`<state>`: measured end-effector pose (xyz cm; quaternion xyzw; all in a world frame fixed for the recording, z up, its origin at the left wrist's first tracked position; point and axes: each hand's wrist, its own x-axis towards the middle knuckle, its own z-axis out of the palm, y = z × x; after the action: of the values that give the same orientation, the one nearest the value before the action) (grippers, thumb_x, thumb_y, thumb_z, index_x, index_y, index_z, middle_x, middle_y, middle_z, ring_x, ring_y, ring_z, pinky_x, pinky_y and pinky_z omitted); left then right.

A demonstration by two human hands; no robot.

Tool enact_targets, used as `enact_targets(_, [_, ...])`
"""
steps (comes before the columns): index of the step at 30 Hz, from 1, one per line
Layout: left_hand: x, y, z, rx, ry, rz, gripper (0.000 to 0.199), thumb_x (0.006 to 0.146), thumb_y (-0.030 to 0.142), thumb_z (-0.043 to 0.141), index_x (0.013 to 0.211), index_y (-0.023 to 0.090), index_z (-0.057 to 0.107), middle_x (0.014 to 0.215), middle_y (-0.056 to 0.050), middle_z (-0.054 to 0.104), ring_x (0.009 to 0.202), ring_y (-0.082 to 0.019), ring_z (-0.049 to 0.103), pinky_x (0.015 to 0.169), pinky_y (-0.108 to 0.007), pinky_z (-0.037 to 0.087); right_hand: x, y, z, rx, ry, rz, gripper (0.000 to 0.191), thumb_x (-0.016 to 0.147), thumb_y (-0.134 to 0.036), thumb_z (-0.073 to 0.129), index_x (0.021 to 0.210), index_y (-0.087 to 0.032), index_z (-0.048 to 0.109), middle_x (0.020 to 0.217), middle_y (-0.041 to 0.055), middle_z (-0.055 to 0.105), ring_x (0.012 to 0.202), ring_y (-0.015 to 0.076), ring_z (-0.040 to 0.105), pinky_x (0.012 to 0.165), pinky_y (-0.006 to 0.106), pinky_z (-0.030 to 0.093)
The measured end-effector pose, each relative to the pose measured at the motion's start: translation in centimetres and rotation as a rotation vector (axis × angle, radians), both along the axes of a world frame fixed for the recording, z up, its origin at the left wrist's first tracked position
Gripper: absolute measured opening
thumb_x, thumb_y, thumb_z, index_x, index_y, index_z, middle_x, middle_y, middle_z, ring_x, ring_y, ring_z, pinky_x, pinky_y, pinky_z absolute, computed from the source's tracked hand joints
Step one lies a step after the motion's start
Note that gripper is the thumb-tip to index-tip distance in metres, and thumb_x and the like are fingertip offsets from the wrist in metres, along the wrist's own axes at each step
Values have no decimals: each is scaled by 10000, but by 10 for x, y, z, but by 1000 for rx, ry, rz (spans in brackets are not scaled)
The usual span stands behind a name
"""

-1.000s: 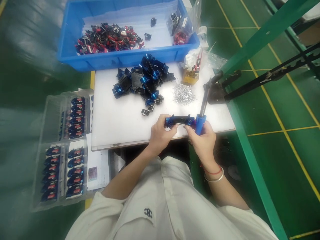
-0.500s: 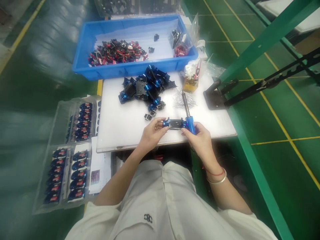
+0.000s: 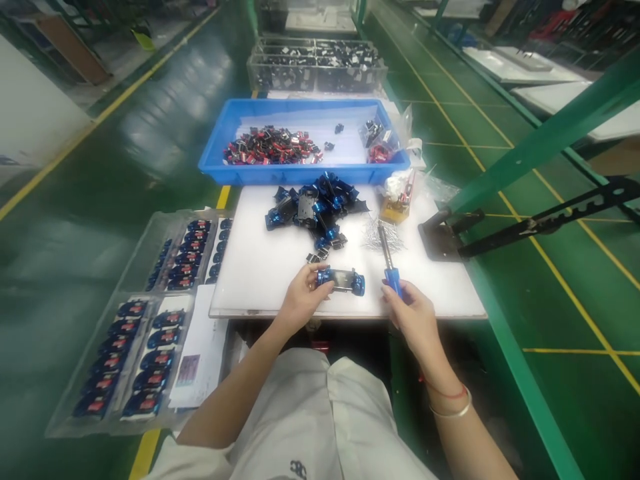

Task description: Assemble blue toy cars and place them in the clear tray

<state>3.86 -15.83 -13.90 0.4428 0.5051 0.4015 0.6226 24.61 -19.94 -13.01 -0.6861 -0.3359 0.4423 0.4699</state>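
Note:
My left hand (image 3: 306,297) is closed around one end of a small toy car chassis (image 3: 342,280), black in the middle with shiny blue ends, held over the white table's front part. My right hand (image 3: 411,308) grips the blue handle of a soldering iron (image 3: 393,279). Its metal barrel points away from me, toward a heap of thin silver pins (image 3: 383,235). The iron and the chassis are apart. Beyond my left hand lies a pile of blue and black chassis parts (image 3: 315,207), with a few small metal-and-black pieces (image 3: 318,256) at its near edge.
A blue bin (image 3: 300,176) holds red and black parts behind the pile. An amber container (image 3: 394,211) stands right of it, near a black metal bracket (image 3: 443,237). Clear trays (image 3: 117,293) of blue-and-red pieces sit at left. A green frame post (image 3: 545,127) rises at right.
My right hand has moved the soldering iron away to the right from the chassis, leaving only my left hand on it. The camera view has tilted up.

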Motion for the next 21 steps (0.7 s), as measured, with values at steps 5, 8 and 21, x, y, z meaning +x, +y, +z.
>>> enact_targets(5, [-29, 0, 0, -1, 19, 79, 467, 741, 319, 767, 1155, 168, 613, 964, -65, 699, 785, -155, 671, 737, -318, 616, 26, -6, 0, -26, -165, -112, 629, 561, -688, 772, 876, -152, 679, 558, -10, 543, 361, 126, 365, 337, 262, 292])
enact_targets(8, [-49, 1, -4, 38, 61, 154, 463, 742, 332, 762, 1156, 170, 630, 988, -69, 693, 815, -159, 676, 756, -311, 621, 44, -14, 4, -69, -314, -136, 536, 603, -667, 730, 853, -195, 682, 472, -17, 484, 381, 187, 405, 384, 315, 330])
enact_targets(21, [-141, 2, 7, 148, 167, 605, 506, 628, 363, 760, 1062, 144, 617, 938, -56, 665, 725, -141, 646, 682, -295, 602, 78, -30, -8, -174, -627, -206, 273, 687, -640, 666, 671, -373, 606, 461, 82, 538, 365, 317, 499, 376, 455, 325])
